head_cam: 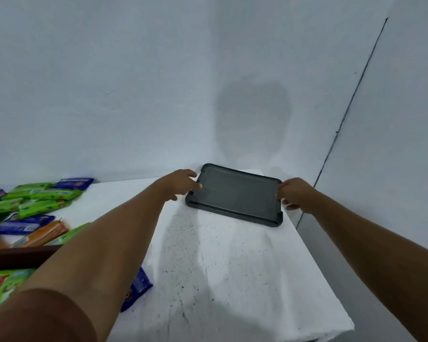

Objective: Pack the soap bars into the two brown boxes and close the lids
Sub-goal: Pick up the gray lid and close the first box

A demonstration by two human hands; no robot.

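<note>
Dark grey tray (235, 196): lies flat on the white-clothed surface (232, 272), at its far end, close to the wall (134, 82).
Left hand (181, 185): at the tray's left edge; fingers curl over the far-left corner and the thumb rests on the rim, so it is clamped on the tray.
Right hand (294, 193): at the tray's right edge; curled fingers touch the rim and the thumb sits lower, gripping the tray.
Hands together: well apart, one at each short end of the tray, with both arms stretched forward.
Soap bars (35, 201): a loose heap of green, blue and orange packs on the surface, well to the left of the tray and somewhat nearer the person.
Blue soap bar (136, 290): alone, left of the tray and much nearer the person, partly hidden under the left forearm.
Brown box (22, 257): only one dark wall shows, far left of the tray, on the near side of the heap; a green pack (0, 285) lies just on its near side, and I cannot tell whether it is inside.
Shadow (252, 114): a rounded dark patch on the wall above the tray.
</note>
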